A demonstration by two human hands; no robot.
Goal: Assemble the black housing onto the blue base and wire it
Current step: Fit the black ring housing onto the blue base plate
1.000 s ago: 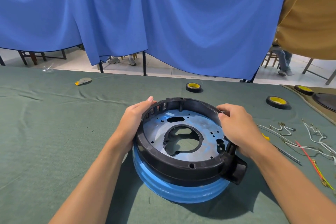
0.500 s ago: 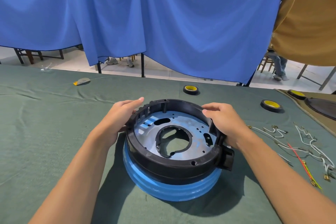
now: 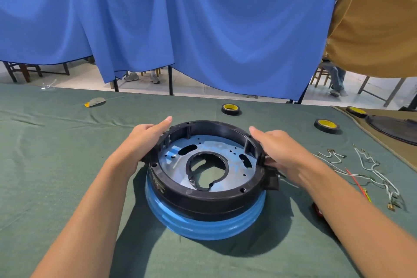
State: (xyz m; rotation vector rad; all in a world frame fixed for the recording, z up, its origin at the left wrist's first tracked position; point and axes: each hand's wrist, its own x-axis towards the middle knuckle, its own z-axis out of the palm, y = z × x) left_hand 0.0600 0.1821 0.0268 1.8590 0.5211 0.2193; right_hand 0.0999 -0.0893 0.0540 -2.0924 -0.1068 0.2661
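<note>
On green cloth (image 3: 56, 165), black housing (image 3: 209, 198) open-side up atop blue base (image 3: 203, 225)

1 black housing (image 3: 203, 197), 1 blue base (image 3: 203, 225), 2 hands (image 3: 144, 140) (image 3: 279, 149), 3 tape rolls (image 3: 230, 109) (image 3: 327, 125) (image 3: 356, 111)

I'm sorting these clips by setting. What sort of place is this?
Probably a makeshift assembly workstation in a larger room: a green-clothed table, a blue curtain screening it off, and tape rolls and loose wires beside the black housing on its blue base.
</note>
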